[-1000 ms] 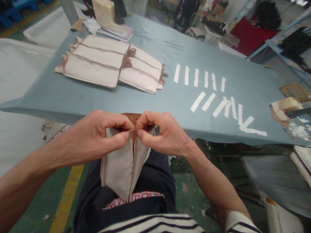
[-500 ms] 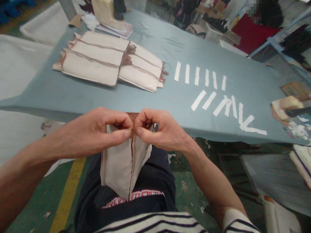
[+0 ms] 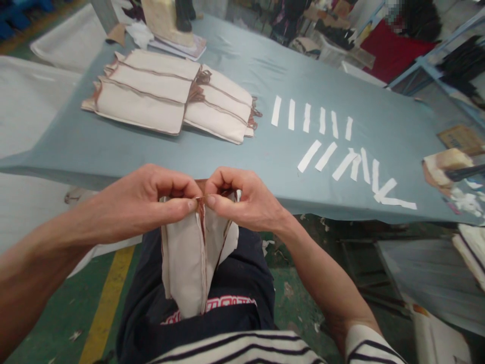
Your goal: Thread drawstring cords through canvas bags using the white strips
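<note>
A cream fabric piece (image 3: 185,268) with brown-edged seams hangs over my lap, just off the table's front edge. My left hand (image 3: 162,194) pinches its top edge between thumb and forefinger, left of the middle seam. Close beside it, my right hand (image 3: 242,197) pinches the same edge on the other side of the seam. A narrow gap with brown lining or threads shows between the fingertips. The far side of the piece is partly hidden behind my hands.
On the blue-covered table (image 3: 242,162) lie stacked cream fabric pieces (image 3: 147,91) with brown ends. White strips (image 3: 310,156) are spread out to the right. A foam-like block (image 3: 450,164) sits at the right end, and papers (image 3: 193,48) lie at the back left.
Both hands have shifted slightly left, and the fingertips are a little farther apart. The seam between them is spread wider at the top, and the hanging fabric has swung slightly.
</note>
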Demonstrator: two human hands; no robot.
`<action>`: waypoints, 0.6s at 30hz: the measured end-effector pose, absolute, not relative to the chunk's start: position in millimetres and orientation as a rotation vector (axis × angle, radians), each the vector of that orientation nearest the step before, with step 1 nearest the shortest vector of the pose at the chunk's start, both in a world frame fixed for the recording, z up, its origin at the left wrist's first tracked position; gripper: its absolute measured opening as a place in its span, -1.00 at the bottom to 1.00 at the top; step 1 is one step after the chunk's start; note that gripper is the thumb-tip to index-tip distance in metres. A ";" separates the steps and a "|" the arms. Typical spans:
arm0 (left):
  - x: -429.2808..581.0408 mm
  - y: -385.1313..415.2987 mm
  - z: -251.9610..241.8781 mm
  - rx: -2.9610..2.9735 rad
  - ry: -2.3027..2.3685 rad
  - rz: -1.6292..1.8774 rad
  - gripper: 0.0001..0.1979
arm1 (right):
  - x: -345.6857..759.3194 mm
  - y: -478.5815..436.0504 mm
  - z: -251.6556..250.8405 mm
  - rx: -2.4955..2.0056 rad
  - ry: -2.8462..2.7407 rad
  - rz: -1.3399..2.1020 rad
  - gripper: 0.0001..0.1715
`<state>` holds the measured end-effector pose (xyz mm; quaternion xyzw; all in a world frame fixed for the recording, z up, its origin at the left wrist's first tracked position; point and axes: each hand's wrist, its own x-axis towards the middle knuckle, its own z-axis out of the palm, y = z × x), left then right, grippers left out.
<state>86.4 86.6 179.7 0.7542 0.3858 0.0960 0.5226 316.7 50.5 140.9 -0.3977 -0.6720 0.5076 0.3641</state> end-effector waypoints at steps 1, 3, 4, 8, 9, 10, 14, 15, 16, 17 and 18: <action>86.0 85.1 183.2 1.791 0.949 0.214 -0.70 | 317.0 48.4 140.7 -1.030 -1.729 1.218 -0.81; 85.1 82.2 188.0 1.781 0.976 0.214 -0.68 | 317.2 42.1 141.8 -1.065 -1.738 0.982 -0.83; 84.7 81.0 189.3 1.782 0.989 0.218 -0.69 | 316.7 38.2 142.8 -1.080 -1.746 0.864 -0.86; 82.5 78.5 188.4 1.797 1.026 0.254 -0.67 | 309.9 21.5 143.3 -1.105 -1.832 0.624 -0.89; 81.7 78.6 187.0 1.802 1.025 0.262 -0.67 | 307.5 17.9 142.1 -1.124 -1.842 0.616 -0.88; 80.8 79.2 185.2 1.808 1.023 0.267 -0.67 | 305.2 14.8 140.5 -1.155 -1.841 0.624 -0.89; 76.6 84.1 174.2 1.842 0.984 0.307 -0.61 | 299.3 7.4 135.2 -1.223 -1.742 0.744 -0.92; 75.9 85.3 171.5 1.845 0.979 0.319 -0.58 | 298.5 6.6 135.0 -1.210 -1.719 0.769 -0.92; 75.7 86.1 169.4 1.845 0.976 0.325 -0.56 | 297.8 6.2 135.2 -1.188 -1.703 0.774 -0.92; 76.0 86.5 168.1 1.841 0.978 0.329 -0.54 | 297.0 6.0 135.9 -1.168 -1.698 0.766 -0.92; 76.7 86.5 167.6 1.838 0.982 0.329 -0.54 | 296.2 6.0 136.7 -1.156 -1.703 0.751 -0.92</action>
